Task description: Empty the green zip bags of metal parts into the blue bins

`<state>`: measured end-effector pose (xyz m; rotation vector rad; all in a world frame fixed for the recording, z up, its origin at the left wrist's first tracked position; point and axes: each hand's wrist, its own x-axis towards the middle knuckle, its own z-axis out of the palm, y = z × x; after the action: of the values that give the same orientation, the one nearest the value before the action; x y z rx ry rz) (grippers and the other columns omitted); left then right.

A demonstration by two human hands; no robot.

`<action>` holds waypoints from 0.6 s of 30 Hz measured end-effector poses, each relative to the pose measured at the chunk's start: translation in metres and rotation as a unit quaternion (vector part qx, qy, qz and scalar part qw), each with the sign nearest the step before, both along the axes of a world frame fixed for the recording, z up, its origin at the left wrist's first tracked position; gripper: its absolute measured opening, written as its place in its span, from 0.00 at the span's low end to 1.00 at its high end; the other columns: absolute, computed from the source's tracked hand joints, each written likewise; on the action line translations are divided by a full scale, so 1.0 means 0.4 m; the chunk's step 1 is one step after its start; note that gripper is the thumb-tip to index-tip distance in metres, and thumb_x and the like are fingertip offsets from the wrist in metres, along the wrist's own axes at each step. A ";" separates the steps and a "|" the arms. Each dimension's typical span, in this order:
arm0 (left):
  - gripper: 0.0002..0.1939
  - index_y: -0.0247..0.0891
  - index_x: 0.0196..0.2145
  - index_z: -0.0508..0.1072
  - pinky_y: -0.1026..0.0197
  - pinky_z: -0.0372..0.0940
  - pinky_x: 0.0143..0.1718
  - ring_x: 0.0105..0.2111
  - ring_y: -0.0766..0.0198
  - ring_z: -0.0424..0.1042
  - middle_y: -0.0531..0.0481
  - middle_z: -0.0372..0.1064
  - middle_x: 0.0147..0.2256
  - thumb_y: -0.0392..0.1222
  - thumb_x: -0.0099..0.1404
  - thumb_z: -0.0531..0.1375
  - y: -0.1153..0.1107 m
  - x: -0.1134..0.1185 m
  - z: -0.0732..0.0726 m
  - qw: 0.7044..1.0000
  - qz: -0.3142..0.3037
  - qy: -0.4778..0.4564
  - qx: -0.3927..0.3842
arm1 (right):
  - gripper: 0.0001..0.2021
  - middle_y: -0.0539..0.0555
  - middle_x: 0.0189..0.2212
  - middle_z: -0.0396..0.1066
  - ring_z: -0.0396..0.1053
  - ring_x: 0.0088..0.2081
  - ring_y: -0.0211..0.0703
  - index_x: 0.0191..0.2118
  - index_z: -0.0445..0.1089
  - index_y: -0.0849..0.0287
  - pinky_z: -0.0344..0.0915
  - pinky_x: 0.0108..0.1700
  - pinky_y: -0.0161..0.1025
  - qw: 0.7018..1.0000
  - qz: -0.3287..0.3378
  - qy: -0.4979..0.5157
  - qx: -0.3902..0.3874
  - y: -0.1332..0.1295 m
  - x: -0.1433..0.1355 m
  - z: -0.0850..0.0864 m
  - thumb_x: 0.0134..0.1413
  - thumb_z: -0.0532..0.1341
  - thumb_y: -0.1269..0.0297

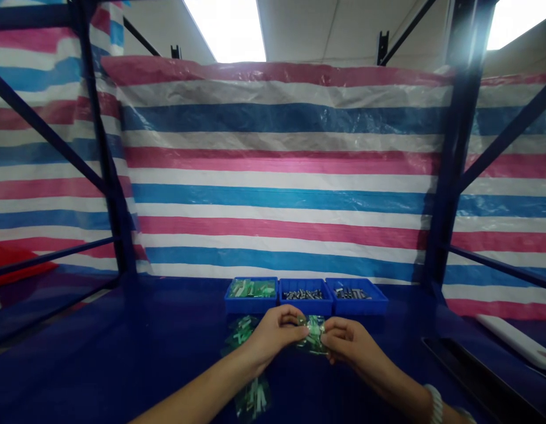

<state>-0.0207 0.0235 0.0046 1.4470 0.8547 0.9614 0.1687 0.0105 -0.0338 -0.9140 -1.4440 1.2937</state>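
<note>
**Holding 1 clear bag point(315, 334) of green and pale pieces over the blue table point(167, 341)**

Nearest, a filled bag point(256, 397) lies below the left forearm. Farther on, the left hand point(275, 333) pinches the held bag's left edge between thumb and fingers; the right hand point(350, 343) grips its right edge the same way. Whether it is sealed, I cannot tell. A further filled bag point(243, 331) lies just beyond the left forearm. So 2 filled bags are down and 1 is in hand; how many remain to handle does not show.

A dark flat object point(480, 374) and a white object point(515, 341) limit room on the right, while the left of the table looks open. Just ahead, 3 touching trays bound forward movement: the left tray point(250, 305) holds green packets, the middle tray point(307, 307) and right tray point(361, 307) metal pieces. Behind them hangs a striped sheet point(282, 200).
</note>
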 end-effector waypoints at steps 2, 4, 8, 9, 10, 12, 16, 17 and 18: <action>0.06 0.36 0.27 0.69 0.60 0.63 0.33 0.29 0.64 0.70 0.51 0.70 0.29 0.34 0.52 0.65 -0.004 -0.004 0.006 0.990 0.009 0.045 0.134 | 0.08 0.50 0.23 0.69 0.68 0.26 0.39 0.31 0.68 0.60 0.67 0.29 0.36 0.989 -0.039 -0.080 0.117 -0.008 0.006 0.010 0.49 0.65 0.61; 0.06 0.37 0.24 0.69 0.56 0.64 0.40 0.37 0.60 0.71 0.48 0.71 0.34 0.28 0.54 0.61 -0.014 -0.011 0.015 0.935 0.021 0.113 0.334 | 0.01 0.53 0.29 0.71 0.69 0.32 0.43 0.32 0.69 0.58 0.68 0.36 0.40 0.938 -0.074 -0.169 0.292 -0.020 0.014 0.022 0.53 0.61 0.69; 0.11 0.39 0.29 0.71 0.48 0.60 0.50 0.44 0.58 0.67 0.48 0.74 0.41 0.26 0.60 0.55 -0.032 -0.025 0.024 0.713 0.048 0.235 0.659 | 0.12 0.55 0.37 0.70 0.67 0.41 0.47 0.34 0.68 0.55 0.66 0.43 0.46 0.796 -0.123 -0.256 0.535 -0.039 0.032 0.032 0.55 0.54 0.80; 0.10 0.39 0.30 0.71 0.48 0.60 0.50 0.44 0.58 0.67 0.48 0.74 0.41 0.26 0.61 0.55 -0.035 -0.027 0.023 0.675 0.064 0.235 0.696 | 0.12 0.55 0.38 0.70 0.66 0.42 0.48 0.34 0.68 0.55 0.66 0.43 0.47 0.774 -0.140 -0.262 0.559 -0.042 0.035 0.031 0.55 0.54 0.81; 0.10 0.39 0.30 0.71 0.48 0.60 0.50 0.43 0.58 0.67 0.48 0.74 0.40 0.27 0.62 0.55 -0.037 -0.027 0.023 0.652 0.082 0.226 0.719 | 0.12 0.56 0.39 0.70 0.66 0.43 0.48 0.35 0.68 0.55 0.66 0.43 0.48 0.758 -0.158 -0.265 0.575 -0.044 0.037 0.030 0.56 0.54 0.81; 0.09 0.38 0.29 0.70 0.49 0.61 0.49 0.42 0.59 0.68 0.49 0.75 0.39 0.27 0.62 0.56 -0.040 -0.026 0.023 0.636 0.109 0.199 0.738 | 0.12 0.57 0.41 0.70 0.66 0.44 0.50 0.35 0.67 0.56 0.66 0.44 0.50 0.737 -0.179 -0.269 0.593 -0.046 0.039 0.027 0.56 0.54 0.81; 0.10 0.38 0.29 0.68 0.50 0.61 0.48 0.43 0.59 0.69 0.50 0.75 0.38 0.26 0.62 0.55 -0.045 -0.013 0.021 0.674 0.089 0.173 0.713 | 0.12 0.55 0.38 0.71 0.67 0.44 0.49 0.34 0.66 0.55 0.67 0.44 0.49 0.759 -0.168 -0.267 0.569 -0.043 0.031 0.030 0.57 0.52 0.81; 0.09 0.38 0.29 0.68 0.51 0.62 0.47 0.41 0.60 0.70 0.50 0.75 0.36 0.26 0.62 0.55 -0.046 -0.009 0.017 0.705 0.082 0.166 0.685 | 0.12 0.55 0.37 0.71 0.67 0.42 0.48 0.35 0.66 0.55 0.67 0.43 0.48 0.780 -0.162 -0.261 0.545 -0.040 0.028 0.032 0.58 0.52 0.79; 0.08 0.39 0.30 0.68 0.54 0.64 0.44 0.39 0.61 0.71 0.50 0.74 0.35 0.27 0.62 0.55 -0.045 -0.004 0.012 0.744 0.081 0.160 0.644 | 0.11 0.54 0.36 0.71 0.68 0.41 0.47 0.36 0.66 0.55 0.68 0.42 0.46 0.804 -0.159 -0.252 0.515 -0.037 0.025 0.033 0.58 0.52 0.78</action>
<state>-0.0223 0.0055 0.0096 2.8189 0.4829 1.5943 0.1787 -0.0043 -0.0207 -0.6789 -1.9469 -0.1173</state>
